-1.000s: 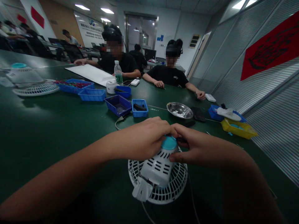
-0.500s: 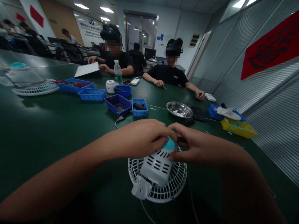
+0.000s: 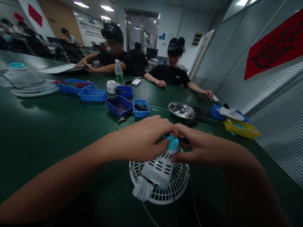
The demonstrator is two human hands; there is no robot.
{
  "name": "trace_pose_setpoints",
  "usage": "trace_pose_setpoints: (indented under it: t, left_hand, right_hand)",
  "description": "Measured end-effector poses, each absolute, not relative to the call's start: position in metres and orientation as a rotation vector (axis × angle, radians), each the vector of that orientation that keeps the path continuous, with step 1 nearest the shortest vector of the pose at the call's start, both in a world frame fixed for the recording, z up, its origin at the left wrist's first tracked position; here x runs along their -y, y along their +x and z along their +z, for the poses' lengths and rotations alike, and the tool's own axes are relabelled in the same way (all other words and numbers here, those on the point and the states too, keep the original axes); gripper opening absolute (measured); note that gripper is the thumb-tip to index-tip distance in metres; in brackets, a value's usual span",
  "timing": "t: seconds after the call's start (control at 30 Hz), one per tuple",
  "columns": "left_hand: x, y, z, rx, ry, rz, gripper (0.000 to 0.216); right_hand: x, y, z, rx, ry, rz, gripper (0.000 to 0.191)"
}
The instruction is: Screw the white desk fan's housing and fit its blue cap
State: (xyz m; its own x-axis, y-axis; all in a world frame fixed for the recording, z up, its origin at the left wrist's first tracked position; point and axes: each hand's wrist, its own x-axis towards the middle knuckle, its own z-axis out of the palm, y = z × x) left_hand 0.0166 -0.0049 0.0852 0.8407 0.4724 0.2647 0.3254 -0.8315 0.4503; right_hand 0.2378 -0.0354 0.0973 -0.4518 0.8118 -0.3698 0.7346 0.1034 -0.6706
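Note:
A small white fan lies grille-down on the green table, its vented motor housing pointing up with a teal cap on top. My left hand curls over the housing's top left side, thumb against the cap. From the right, my right hand has its fingers closed; they pinch a small dark object beside the cap, and the thumb presses the housing. A white cable runs from the fan toward me.
Blue trays and a steel bowl sit beyond the fan. A yellow tray and a blue tray lie right. A second fan rests far left. Two people sit across the table, a water bottle near one.
My left thumb has slid down against the teal cap. A person opposite has laid the white sheet flat at the far left. Another person's hand has reached a white item on the right.

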Motion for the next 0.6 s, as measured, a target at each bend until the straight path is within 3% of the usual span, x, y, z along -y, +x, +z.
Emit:
trace_pose_setpoints:
  t: [0.6]
  left_hand:
    - [0.0030, 0.0132, 0.0858, -0.630, 2.636, 0.445, 0.029]
  right_hand:
    - [0.0365, 0.2346, 0.1026, 2.248, -1.696, 1.302, 0.055]
